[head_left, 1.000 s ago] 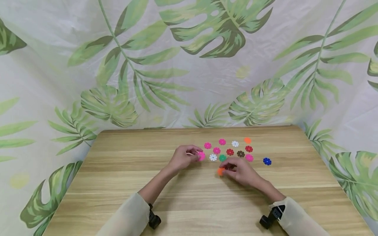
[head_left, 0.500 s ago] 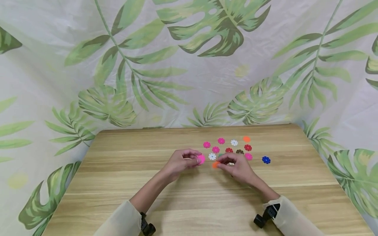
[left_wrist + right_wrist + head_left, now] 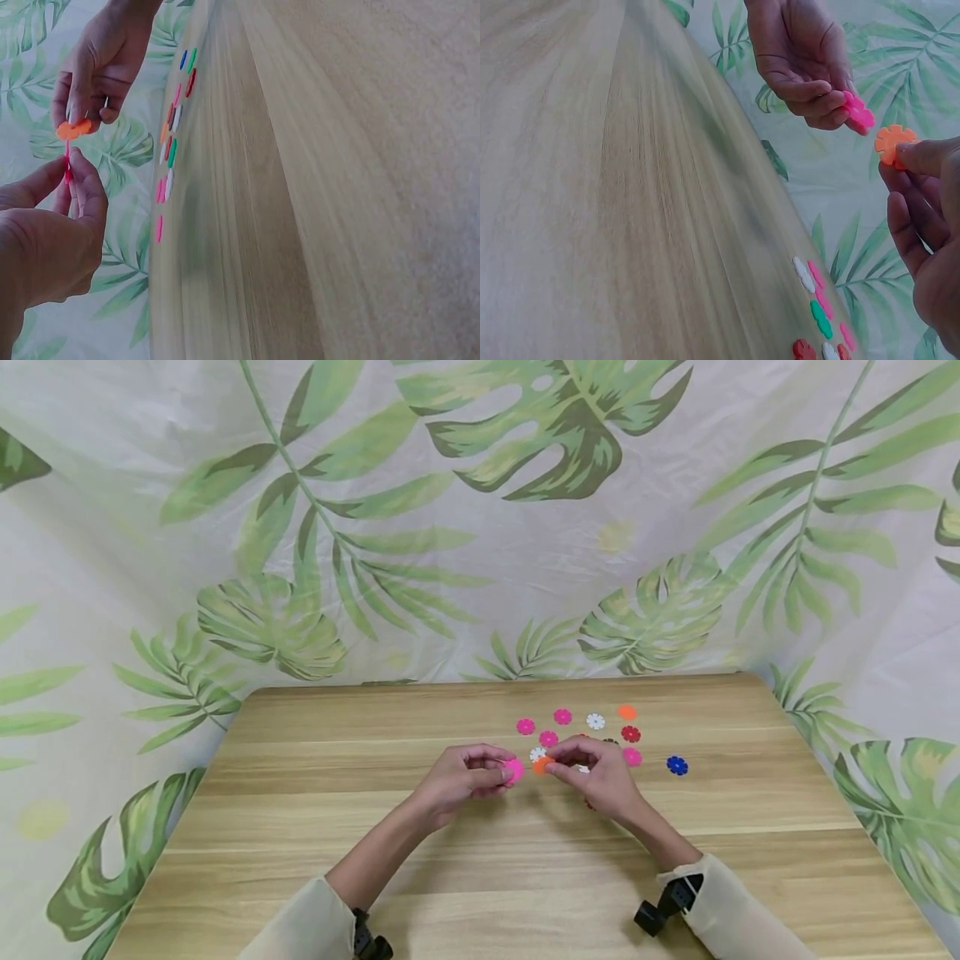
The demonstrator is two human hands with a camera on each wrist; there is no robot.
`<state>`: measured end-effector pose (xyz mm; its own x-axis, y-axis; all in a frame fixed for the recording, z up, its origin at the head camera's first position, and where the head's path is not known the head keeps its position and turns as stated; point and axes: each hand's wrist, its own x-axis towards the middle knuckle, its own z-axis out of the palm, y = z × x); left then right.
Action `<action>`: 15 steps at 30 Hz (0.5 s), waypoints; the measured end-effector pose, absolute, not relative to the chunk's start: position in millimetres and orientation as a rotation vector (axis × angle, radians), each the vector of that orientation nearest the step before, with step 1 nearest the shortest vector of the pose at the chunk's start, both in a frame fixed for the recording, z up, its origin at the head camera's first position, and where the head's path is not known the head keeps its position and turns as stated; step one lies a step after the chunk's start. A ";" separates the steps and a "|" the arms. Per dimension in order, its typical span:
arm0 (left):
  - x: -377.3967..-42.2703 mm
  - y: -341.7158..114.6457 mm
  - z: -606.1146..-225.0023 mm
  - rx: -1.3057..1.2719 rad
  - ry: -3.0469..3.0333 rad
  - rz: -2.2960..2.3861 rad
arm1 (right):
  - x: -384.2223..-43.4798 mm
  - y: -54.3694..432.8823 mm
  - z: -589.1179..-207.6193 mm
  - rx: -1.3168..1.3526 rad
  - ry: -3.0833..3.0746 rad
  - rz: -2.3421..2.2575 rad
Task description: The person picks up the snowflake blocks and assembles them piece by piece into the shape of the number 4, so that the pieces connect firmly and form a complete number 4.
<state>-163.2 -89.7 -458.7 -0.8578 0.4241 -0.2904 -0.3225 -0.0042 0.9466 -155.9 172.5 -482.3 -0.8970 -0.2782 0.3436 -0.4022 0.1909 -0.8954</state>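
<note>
1. Left of the held orange disc [image 3: 542, 765], the left hand [image 3: 459, 781] pinches the held pink disc [image 3: 513, 771] between thumb and fingers.
2. Right of the held orange disc, the right hand [image 3: 606, 774] has thumb and fingers together, clamped on that disc.
3. The head and right wrist views show a narrow gap between the held orange disc and the held pink disc; the left wrist view lines them up, so the gap cannot be judged there.
4. Both wrist views show the held orange disc off the table [image 3: 300, 827]. The right wrist view alone shows its notched rim plainly.
5. The left wrist view shows two green discs [image 3: 172, 153], past the held orange disc, that do not show in the head view.
6. Left and in front of the held orange disc, wood stretches broadly to the table's edges.
7. Behind it lie a white disc [image 3: 537, 752] and three pink discs [image 3: 548, 738], then the back edge and leaf-print cloth [image 3: 450, 577].
8. Well to its right lies a blue disc [image 3: 677, 765], with more wood between that and the right edge.
</note>
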 end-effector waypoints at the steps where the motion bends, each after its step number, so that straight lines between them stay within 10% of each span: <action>1: -162.8 -89.2 -458.5 0.103 1.764 1.914 | -155.9 171.6 -481.8 0.682 -2.332 1.814; 15: -158.3 -82.5 -453.8 0.064 1.721 1.956 | -156.9 165.1 -480.5 0.778 -2.256 1.785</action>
